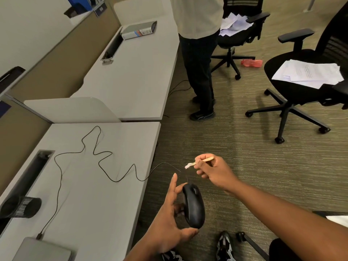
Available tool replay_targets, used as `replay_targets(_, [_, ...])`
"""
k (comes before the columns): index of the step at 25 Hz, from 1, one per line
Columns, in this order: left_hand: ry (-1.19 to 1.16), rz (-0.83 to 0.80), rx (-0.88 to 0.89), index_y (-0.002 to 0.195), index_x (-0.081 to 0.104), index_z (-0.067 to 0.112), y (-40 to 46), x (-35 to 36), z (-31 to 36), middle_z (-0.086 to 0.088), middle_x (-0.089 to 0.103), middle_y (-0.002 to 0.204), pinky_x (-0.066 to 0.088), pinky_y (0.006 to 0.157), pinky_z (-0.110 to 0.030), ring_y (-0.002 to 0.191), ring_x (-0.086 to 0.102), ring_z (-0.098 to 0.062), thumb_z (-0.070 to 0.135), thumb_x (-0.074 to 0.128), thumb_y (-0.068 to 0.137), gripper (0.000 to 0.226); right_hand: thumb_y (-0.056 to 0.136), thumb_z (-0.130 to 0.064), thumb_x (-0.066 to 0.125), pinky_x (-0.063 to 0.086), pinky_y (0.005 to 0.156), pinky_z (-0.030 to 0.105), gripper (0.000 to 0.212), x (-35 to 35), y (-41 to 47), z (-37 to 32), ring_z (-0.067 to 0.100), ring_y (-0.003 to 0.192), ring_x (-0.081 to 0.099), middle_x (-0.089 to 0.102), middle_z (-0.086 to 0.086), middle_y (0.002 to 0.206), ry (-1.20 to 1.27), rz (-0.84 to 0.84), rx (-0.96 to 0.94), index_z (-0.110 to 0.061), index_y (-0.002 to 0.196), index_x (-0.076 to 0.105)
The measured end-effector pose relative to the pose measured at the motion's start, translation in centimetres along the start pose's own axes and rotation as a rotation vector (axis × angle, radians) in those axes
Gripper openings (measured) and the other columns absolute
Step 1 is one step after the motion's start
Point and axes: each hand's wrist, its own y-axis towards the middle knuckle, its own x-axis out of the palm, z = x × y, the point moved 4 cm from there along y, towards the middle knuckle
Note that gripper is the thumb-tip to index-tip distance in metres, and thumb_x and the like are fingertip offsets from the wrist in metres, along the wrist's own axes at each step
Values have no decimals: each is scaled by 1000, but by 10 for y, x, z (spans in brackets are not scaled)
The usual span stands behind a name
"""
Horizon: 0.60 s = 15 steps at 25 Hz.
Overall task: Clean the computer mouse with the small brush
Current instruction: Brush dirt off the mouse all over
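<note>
Because the computer mouse [194,205] is light, hard and smooth, the left hand [167,226] cradles its sides off the table [105,194] edge, fingers spread; the right hand [214,173] fingers pinch the small brush [199,161] just above, while the cord [105,162] likely tugs.

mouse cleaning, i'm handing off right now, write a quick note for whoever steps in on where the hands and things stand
Left hand: holds the black mouse in the air beside the desk edge, over the carpet.
Right hand: pinches the small brush by its wooden handle, bristles pointing left, above the mouse and not touching it.
Mouse cable: runs loosely across the desk to the laptop at the near corner, apparently plugged in.
Done: both items picked up. Whether any brushing has happened cannot be told.
Left: bring the bristles down and brush the mouse, then set both down.
</note>
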Motion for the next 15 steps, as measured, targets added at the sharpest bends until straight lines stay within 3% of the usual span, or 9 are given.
replay_targets(4, [-11,12,4,161,-14,65,0,-1,-2,35,33,165,58,103,-28,130,69,-14,19,98,77,147,103,-36,64,48,51,17,28,-7,-2,-6,8,55,62,73,4,66,40,50,-22,-12,89,72])
replay_targets(7, [-8,8,3,160,-15,65,0,0,1,36,33,165,57,106,-30,133,67,-13,23,98,77,147,103,-34,63,45,48,15,32,-4,-3,-9,5,49,59,69,3,59,-32,-9,8,-10,84,70])
replay_targets(12, [-6,-41,-2,173,-3,30,-2,1,5,59,16,155,54,107,-22,138,62,-6,19,98,78,139,104,-34,62,46,50,17,31,0,-2,-6,6,54,62,73,2,64,-73,-52,66,-7,92,71])
replay_targets(15, [-45,-55,-10,173,-1,28,-2,1,6,63,14,152,52,107,-19,139,60,-3,17,98,77,139,104,-35,63,49,53,19,32,5,-1,0,7,58,63,74,2,68,-86,-68,84,-4,98,71])
